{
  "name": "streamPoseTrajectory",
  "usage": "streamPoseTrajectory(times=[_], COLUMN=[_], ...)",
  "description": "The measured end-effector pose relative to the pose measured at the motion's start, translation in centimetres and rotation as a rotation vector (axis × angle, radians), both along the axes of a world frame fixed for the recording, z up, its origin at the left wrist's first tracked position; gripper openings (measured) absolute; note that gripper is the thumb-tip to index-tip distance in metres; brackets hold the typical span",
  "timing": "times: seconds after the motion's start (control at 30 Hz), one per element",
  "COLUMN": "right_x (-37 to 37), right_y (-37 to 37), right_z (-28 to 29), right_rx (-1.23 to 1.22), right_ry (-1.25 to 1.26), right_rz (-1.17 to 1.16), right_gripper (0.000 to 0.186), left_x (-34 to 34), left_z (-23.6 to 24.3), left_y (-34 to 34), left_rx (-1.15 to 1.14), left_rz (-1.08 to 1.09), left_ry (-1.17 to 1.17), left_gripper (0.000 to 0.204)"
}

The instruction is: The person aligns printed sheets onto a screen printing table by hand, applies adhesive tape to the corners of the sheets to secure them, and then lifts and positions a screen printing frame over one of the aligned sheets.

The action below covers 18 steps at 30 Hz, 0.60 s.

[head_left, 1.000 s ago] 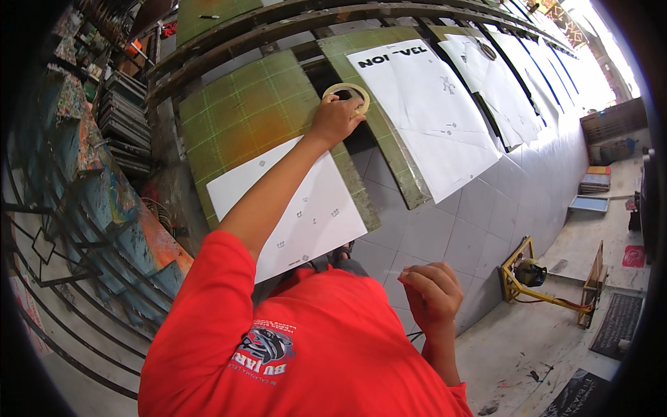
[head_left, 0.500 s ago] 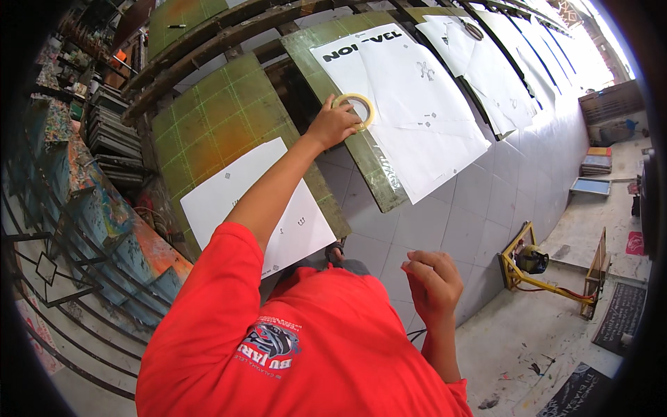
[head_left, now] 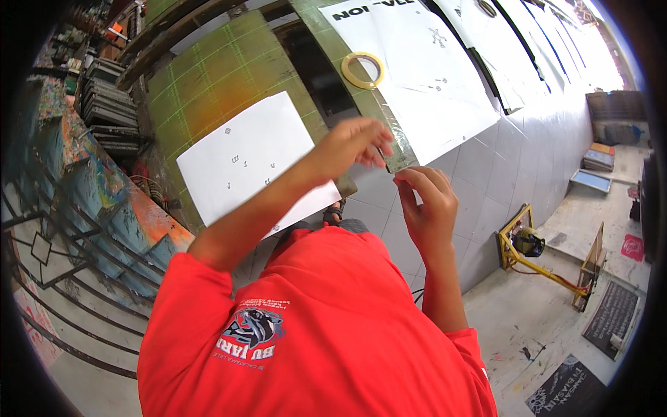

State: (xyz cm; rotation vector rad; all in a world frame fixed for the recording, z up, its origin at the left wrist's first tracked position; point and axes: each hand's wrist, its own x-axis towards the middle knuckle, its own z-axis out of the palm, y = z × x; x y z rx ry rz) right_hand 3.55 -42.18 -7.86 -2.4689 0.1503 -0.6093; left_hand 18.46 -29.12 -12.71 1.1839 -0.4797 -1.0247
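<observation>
My left hand (head_left: 356,147) hovers over the near end of the middle green board, its fingers apart and slightly blurred, with nothing visible in them. Close to its right is my right hand (head_left: 429,201), raised, with thumb and forefinger pinched together. Whatever they hold, if anything, is too small to make out. A roll of yellowish tape (head_left: 362,85) lies flat, overlapping the left edge of a large white printed sheet (head_left: 417,97) on that board. Under my left forearm, another white sheet (head_left: 208,163) with small printed marks rests on the left green board (head_left: 201,104).
More white sheets (head_left: 507,66) lie on boards farther right, with a dark oval object on one. Stacked frames (head_left: 111,104) stand at the left beside a curved metal railing (head_left: 76,292). A yellow metal frame (head_left: 511,240) stands on the floor at right.
My left hand has let go of the tape roll and moved nearer and right, toward my right hand. The right hand has risen slightly. The tape roll stays on the board.
</observation>
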Motion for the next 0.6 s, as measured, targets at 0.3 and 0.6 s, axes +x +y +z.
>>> streamPoseTrajectory(times=[0.3,0.6], right_x=[2.4,2.5], right_y=[3.7,5.5], right_z=[-0.7,-1.9], right_rx=[0.059,-0.011], right_ry=[0.026,-0.065], right_rz=[0.283,0.572], right_gripper=[0.018,0.030], left_x=[-3.6,-7.2], left_z=[0.2,-1.5], left_y=[7.9,12.0], left_rx=[0.042,-0.003], left_rz=[0.050,0.182], left_ry=[0.442,0.508], left_gripper=[0.036,0.015])
